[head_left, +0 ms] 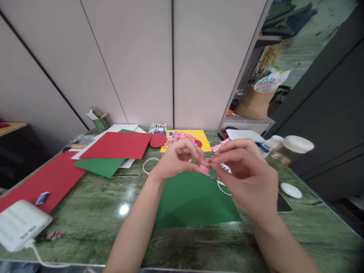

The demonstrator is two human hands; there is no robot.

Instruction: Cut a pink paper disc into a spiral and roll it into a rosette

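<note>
A small piece of pink paper (pixel 204 169) is pinched between my two hands, raised above the table. My left hand (pixel 182 157) grips its left side with thumb and fingers. Fingertips of my right hand (pixel 247 174) close on its right end; the exact fold there is hidden. Below lies a sheet of green paper (pixel 196 204). Scissors (pixel 223 187) with white handles rest on its right edge, partly behind my right hand. Farther back, pink paper scraps (pixel 220 145) lie beyond my right hand. Pink beads (pixel 182 137) are piled on a yellow sheet (pixel 203 138).
Red sheets (pixel 119 145) overlap green and white paper at left. A white power adapter (pixel 22 223) with a cable sits at the front left. A lidded jar (pixel 290 151) and a white computer mouse (pixel 291 190) stand at right. A cabinet wall (pixel 136 64) closes off the back.
</note>
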